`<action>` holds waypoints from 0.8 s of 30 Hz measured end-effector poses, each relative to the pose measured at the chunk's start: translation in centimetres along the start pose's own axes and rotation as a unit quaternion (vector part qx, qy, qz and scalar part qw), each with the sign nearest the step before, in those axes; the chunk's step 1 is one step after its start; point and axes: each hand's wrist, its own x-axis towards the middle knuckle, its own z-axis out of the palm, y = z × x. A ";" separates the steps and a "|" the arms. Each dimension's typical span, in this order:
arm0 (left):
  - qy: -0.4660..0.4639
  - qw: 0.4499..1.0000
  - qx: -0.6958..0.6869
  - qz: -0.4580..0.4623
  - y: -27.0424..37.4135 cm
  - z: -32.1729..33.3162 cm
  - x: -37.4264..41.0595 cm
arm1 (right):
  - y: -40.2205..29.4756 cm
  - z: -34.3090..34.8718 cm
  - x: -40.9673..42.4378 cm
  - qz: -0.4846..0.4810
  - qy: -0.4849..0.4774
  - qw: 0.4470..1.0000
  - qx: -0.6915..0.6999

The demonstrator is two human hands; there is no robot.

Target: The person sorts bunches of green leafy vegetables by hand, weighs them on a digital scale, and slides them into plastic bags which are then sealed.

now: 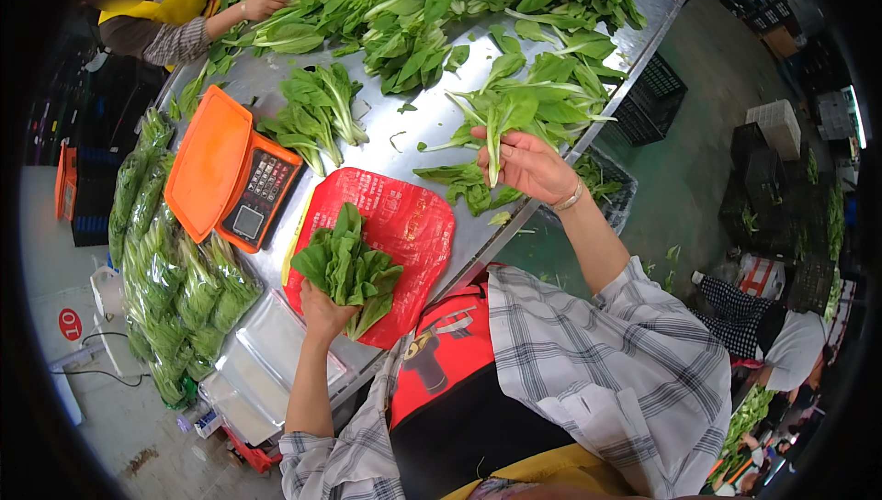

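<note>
My left hand [325, 314] grips a bunch of leafy greens [351, 262] by its stem end, above a red plastic sheet [406, 224] that bears printing. Between the fingers of my right hand [534, 168] is a single leafy stalk [493, 135], its pale stem pointing down toward me. Just beyond that hand lies a loose heap of greens [551, 97], with a few flat leaves [462, 182] to its left at the table edge. A small bundle of greens [313, 111] rests on the metal table [393, 131], past the red sheet.
An orange digital scale [213, 162] stands left of the sheet. Bagged greens [162, 279] and clear plastic packaging [262, 369] line the table's left end. A large pile of greens [441, 4] covers the far side, where a co-worker's hands [265, 4] touch it. Crates [644, 100] stand below the right edge.
</note>
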 end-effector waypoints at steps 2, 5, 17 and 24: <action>-0.006 1.000 -0.006 0.001 0.3 -0.3 0.1 | 0.1 -0.2 0.4 0.001 -0.020 1.000 -0.007; 0.015 0.999 -0.003 0.051 -0.2 0.0 0.5 | 0.0 0.0 1.4 0.047 0.017 0.990 -0.132; 0.022 0.997 0.001 0.069 0.5 -1.1 0.6 | -3.2 -0.9 7.6 0.189 -0.039 0.959 -0.207; -0.002 0.999 0.002 0.038 1.6 -1.7 1.5 | -32.7 -4.7 25.8 -0.151 0.257 0.901 -0.314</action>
